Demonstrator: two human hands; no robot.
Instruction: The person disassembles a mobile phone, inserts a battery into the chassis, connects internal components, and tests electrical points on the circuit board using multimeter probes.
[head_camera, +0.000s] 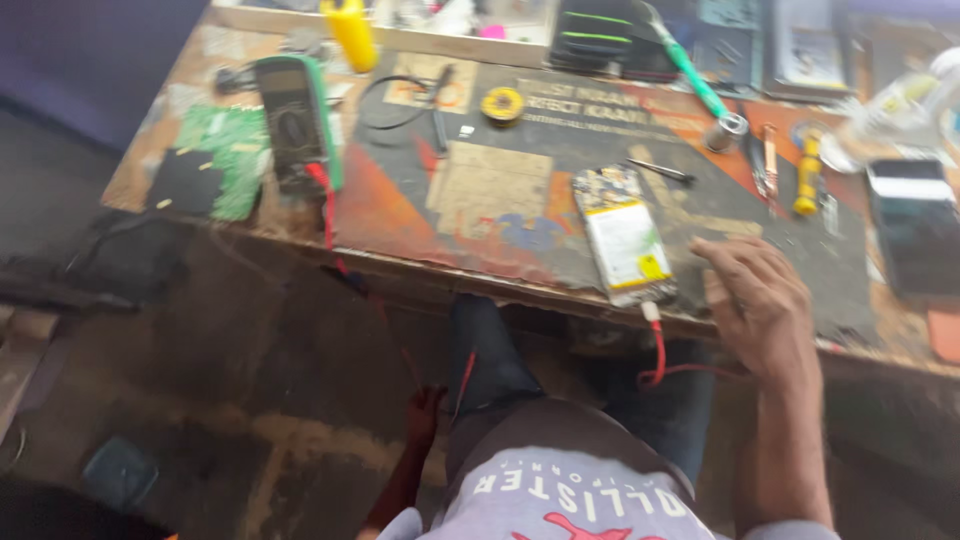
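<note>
Opened phone laid at the worn workbench front edge, right hand rested flat just beside it, fingers spread, nothing held, left hand lowered below, grip unclear, multimeter seen well beyond.

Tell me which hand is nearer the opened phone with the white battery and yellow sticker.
Right. The right hand rests palm-down on the workbench edge just beside the opened phone, apparently not touching it. The left hand hangs low beside the knee, well below the bench.
</note>
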